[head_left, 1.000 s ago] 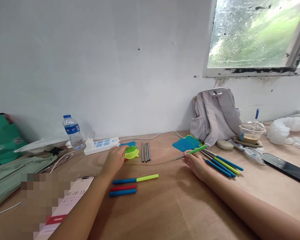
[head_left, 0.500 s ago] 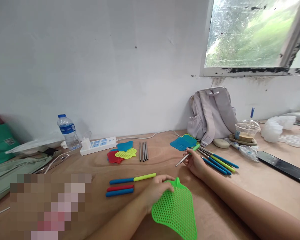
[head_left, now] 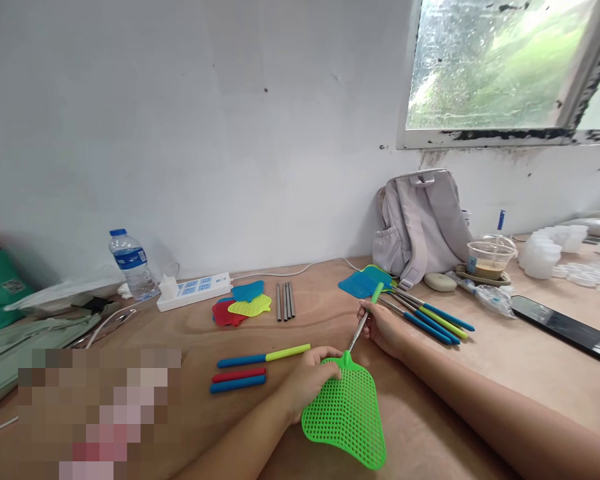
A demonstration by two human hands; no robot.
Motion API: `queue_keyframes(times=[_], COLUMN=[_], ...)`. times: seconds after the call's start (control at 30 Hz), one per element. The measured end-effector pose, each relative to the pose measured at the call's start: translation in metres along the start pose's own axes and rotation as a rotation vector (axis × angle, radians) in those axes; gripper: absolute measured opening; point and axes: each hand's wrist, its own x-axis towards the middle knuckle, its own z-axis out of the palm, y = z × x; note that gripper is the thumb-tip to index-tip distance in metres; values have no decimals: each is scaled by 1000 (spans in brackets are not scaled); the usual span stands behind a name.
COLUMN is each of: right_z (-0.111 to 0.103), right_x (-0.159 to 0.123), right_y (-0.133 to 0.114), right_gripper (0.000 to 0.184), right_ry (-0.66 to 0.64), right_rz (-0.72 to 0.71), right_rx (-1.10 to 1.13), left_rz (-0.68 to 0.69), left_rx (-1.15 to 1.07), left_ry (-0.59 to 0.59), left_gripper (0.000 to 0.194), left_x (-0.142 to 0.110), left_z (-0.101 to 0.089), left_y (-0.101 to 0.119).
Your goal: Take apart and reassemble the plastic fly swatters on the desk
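My left hand grips a green fly swatter head, a perforated plastic paddle, near its neck. Its neck meets the end of a metal rod with a green handle. My right hand is closed around that rod just below the handle. How deep the rod sits in the neck I cannot tell. Left of my left hand lie a blue handle and a yellow one end to end, a red handle and another blue handle.
Swatter heads and metal rods lie at the back. Several swatters are piled right of my right hand. Around them are a power strip, water bottle, backpack, drink cup and phone.
My right hand has turned the rod so its free end points down, and it now meets the swatter head's neck. The head has shifted slightly left in my left hand.
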Motion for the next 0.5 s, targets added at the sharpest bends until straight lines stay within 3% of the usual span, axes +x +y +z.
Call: queue_keyframes(times=[0.33,0.5], right_z=[9,14], right_x=[-6,-10], right_y=[7,9], right_gripper=[23,23], right_ry=[41,47], right_rz=[18,8], right_rx=[8,5], left_rz=[18,109], left_rx=[58,199], left_ry=[-99,-71], left_gripper=[40,39], left_x=[0,-1], left_z=[-4,-6], left_y=[0,-2])
